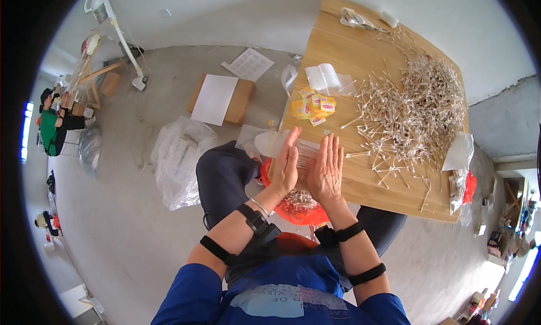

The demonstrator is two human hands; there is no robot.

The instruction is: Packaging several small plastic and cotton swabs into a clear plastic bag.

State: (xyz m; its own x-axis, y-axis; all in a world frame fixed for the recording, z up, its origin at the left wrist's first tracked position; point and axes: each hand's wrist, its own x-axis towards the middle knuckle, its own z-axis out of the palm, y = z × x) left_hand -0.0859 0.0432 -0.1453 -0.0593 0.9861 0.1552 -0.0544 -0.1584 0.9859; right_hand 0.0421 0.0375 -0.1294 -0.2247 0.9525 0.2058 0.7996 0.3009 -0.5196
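Near the table's front left corner, my left hand (287,166) and my right hand (326,168) face each other with fingers stretched out and held straight. Between the palms lies a row of cotton swabs (307,151), flanked by both hands; clear plastic seems to cover it, though I cannot tell for sure. Beyond my fingertips are yellow and white paper labels (314,106) in a loose heap. To the right of my right hand spreads a large pile of loose cotton swabs (428,105). Below my hands, a red plastic bag (301,212) with more swabs sits between my knees.
The wooden table (349,60) carries a stack of clear plastic bags (324,77) at its left side. On the floor at left are a cardboard box (242,102) with white paper on it and a large clear plastic bag (183,161). A person in green (51,128) sits far left.
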